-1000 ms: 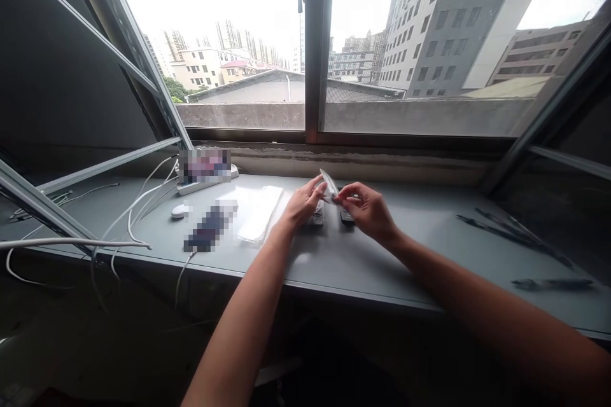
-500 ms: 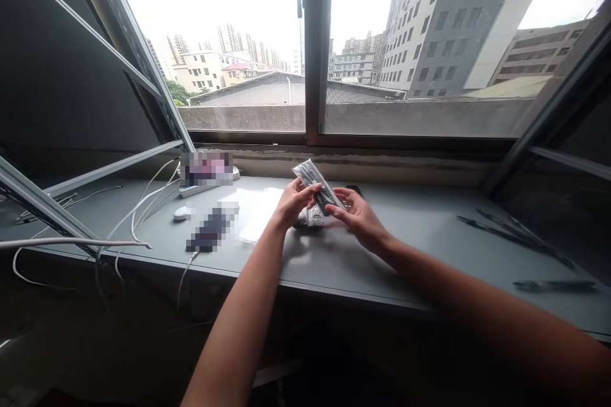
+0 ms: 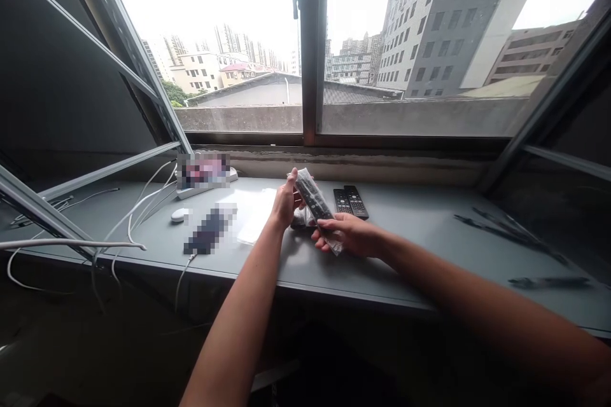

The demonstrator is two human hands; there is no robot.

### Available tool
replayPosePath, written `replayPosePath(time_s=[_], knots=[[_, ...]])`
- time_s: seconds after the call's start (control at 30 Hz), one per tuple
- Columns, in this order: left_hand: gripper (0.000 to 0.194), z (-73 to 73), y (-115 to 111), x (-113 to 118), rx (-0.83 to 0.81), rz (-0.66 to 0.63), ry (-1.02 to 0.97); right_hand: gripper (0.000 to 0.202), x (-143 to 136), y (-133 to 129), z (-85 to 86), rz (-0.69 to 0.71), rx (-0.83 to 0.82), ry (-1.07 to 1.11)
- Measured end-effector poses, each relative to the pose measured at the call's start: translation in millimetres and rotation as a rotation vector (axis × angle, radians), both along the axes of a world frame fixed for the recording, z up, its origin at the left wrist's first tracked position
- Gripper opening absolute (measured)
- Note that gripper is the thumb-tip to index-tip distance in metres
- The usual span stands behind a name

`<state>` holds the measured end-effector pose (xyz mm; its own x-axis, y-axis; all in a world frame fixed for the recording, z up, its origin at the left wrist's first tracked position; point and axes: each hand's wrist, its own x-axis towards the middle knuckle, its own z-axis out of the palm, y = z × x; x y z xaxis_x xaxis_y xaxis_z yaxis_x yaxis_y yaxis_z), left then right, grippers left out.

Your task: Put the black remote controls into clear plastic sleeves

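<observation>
Between my hands, above the grey table, is a black remote control (image 3: 314,199) in a clear plastic sleeve, slanting down to the right. My left hand (image 3: 287,200) grips its upper end, thumb pointing up along the edge. Around the lower end is my right hand (image 3: 346,233), thumb on top and fingers underneath. Two bare black remote controls (image 3: 351,201) lie side by side just behind my right hand. Beneath the held remote is a plastic-wrapped bundle (image 3: 300,217), partly hidden by my hands.
White sheets (image 3: 255,222) lie left of my hands. Further left are a blurred-out dark device (image 3: 210,232) with a cable, a white mouse-like object (image 3: 180,215) and a power strip (image 3: 233,176). Dark rods (image 3: 506,235) lie at right. Metal frames (image 3: 138,76) flank the window.
The sleeved remote has turned its button face toward me and come lower. My right hand has shifted down to its lower end, uncovering the two remotes behind.
</observation>
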<state>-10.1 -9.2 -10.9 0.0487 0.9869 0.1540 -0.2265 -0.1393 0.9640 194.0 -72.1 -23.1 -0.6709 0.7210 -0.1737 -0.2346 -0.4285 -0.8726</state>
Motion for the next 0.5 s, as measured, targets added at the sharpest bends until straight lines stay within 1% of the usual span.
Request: replayPosePath(time_s=[0.07, 0.23, 0.33, 0.4, 0.5], knots=[[0.076, -1.3, 1, -1, -0.015, 0.03, 0.013, 0.033, -1, 0, -1.7, 0.019, 0.002, 0.0], [0.05, -7.6, 10, -4, -0.058, 0.152, 0.011, 0.038, -1, -3, 0.6, 0.054, 0.029, -0.028], [0.043, -7.6, 11, -2, -0.043, 0.113, -0.047, 0.042, 0, -5, 4.2, 0.049, 0.038, -0.048], [0.047, -6.4, 9, -1, -0.041, 0.05, -0.091, 0.042, 1, -6, 5.6, 0.035, 0.028, -0.056], [0.057, -6.0, 6, 0, -0.073, -0.026, -0.104, 0.04, 1, -6, 5.7, 0.006, 0.012, -0.044]])
